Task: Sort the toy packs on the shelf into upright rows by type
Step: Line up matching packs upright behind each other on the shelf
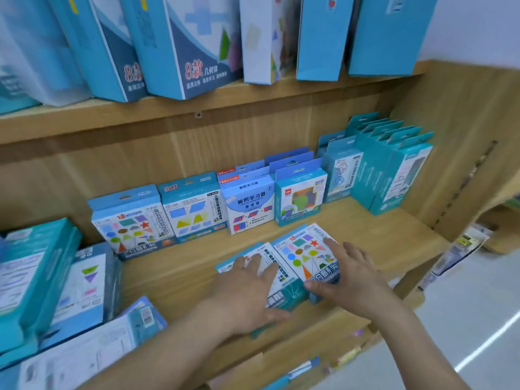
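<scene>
Two blue toy packs lie flat side by side near the front of the wooden shelf. My left hand rests on the left pack, fingers spread over its face and thumb at its near edge. My right hand grips the shapes pack at its right side and near end. Behind them stand upright packs in a row: a shapes pack, a quadrilateral pack, a white area-learner pack and a teal puzzle pack.
Taller teal packs stand in rows at the back right against the shelf's side wall. Flat stacks of packs fill the left end. Large blue boxes stand on the upper shelf. A floor aisle lies to the right.
</scene>
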